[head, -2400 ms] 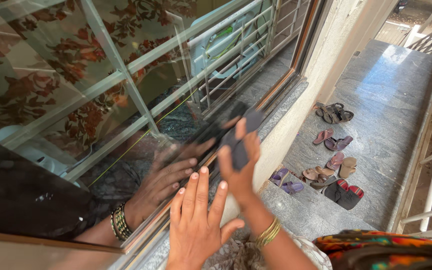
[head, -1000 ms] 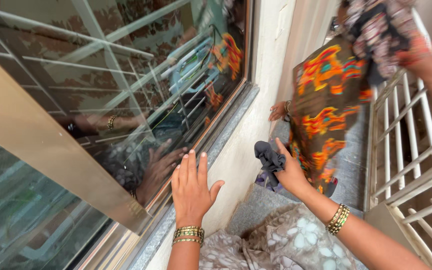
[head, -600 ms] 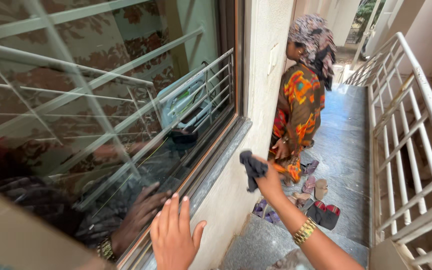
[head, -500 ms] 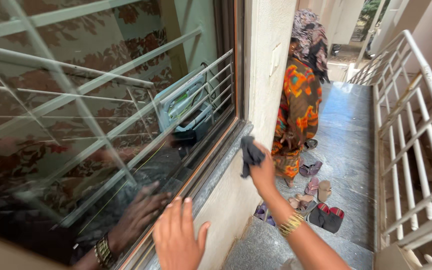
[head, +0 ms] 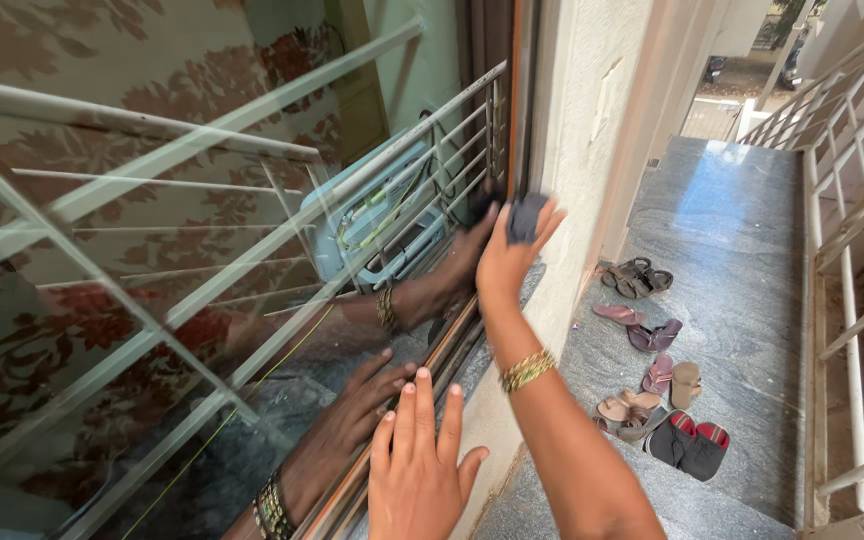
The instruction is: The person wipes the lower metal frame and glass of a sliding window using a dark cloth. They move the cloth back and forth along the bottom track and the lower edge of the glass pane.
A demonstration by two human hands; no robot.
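Observation:
My right hand (head: 508, 255) presses a dark grey cloth (head: 525, 216) against the lower right corner of a large window pane (head: 252, 260), close to the brown frame (head: 512, 110). Gold bangles circle that wrist. My left hand (head: 420, 470) lies flat with fingers spread on the window's bottom frame and holds nothing. Both hands are mirrored in the glass, along with white bars and a floral curtain behind it.
A rough pale wall (head: 592, 170) runs right of the window. Below lies a grey stone landing (head: 732, 260) with several sandals (head: 652, 370) scattered near the wall. A white metal railing (head: 852, 200) borders the landing on the right.
My right hand has lifted the cloth from beside the sill up onto the glass corner. The person in the bright patterned dress is no longer in view. The view has tilted down.

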